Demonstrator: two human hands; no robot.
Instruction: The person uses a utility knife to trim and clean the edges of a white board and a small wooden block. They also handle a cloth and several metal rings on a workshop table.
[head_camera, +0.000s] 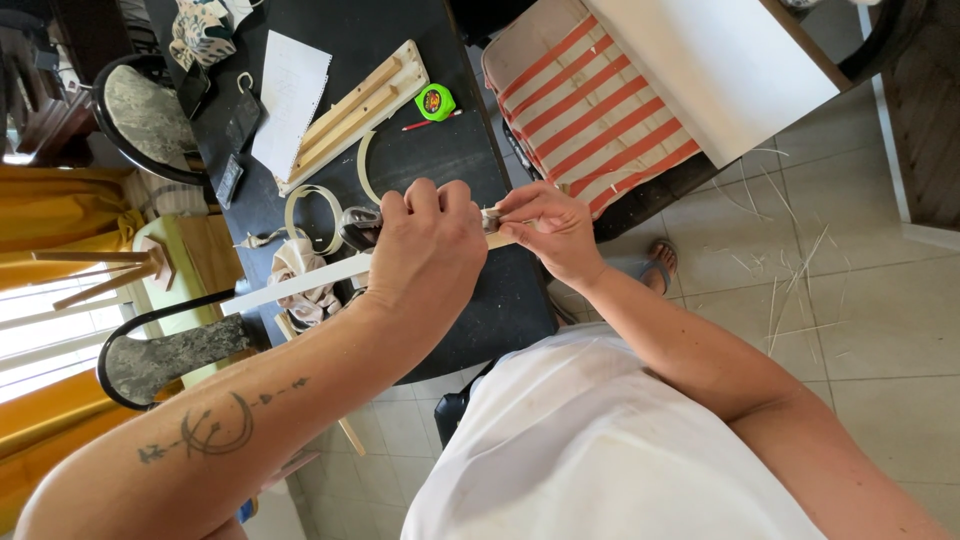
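Observation:
My left hand (425, 245) is clenched around a tool with a dark and silver handle (357, 226), held over the black table (440, 150). A long pale strip (300, 282) runs from under that hand toward the left. My right hand (548, 230) pinches the strip's other end, right where the tool's tip meets it. Both hands are close together above the table's near edge.
On the table lie a wooden frame (352, 112), a white sheet of paper (290, 100), a green tape measure (435, 102), a red pencil (428, 122), curled pale strips (318, 215) and a rag (300, 275). A red-striped cushion (590, 110) and white board (720, 65) sit right. Thin shavings litter the tiled floor (800, 280).

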